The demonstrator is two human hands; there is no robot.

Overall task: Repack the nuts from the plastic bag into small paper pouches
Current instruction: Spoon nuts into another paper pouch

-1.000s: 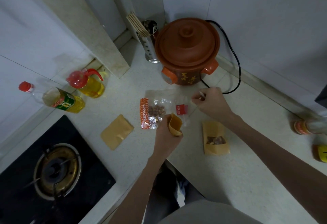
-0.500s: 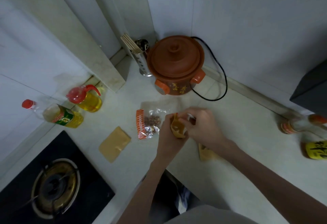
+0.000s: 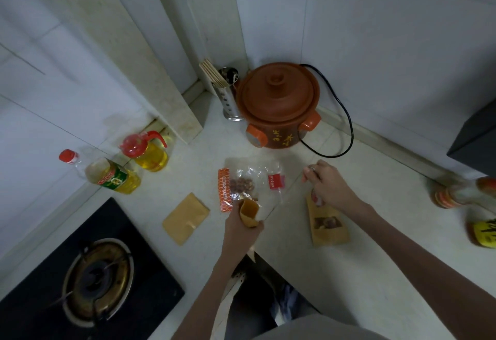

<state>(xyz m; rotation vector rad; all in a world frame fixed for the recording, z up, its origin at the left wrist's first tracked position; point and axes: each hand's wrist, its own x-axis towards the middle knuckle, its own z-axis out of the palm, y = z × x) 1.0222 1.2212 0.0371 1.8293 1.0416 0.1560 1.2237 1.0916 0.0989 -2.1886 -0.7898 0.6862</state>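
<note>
Dim, cool, even light with soft shadows; wide-angle bending at the edges, slight overall softness.

Glossy plastic bag [image 3: 252,178] — matt paper pouch [image 3: 249,213]

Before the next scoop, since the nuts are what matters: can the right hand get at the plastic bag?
Probably yes. The right hand hovers just beside the plastic bag, with only bare counter between them.
</note>
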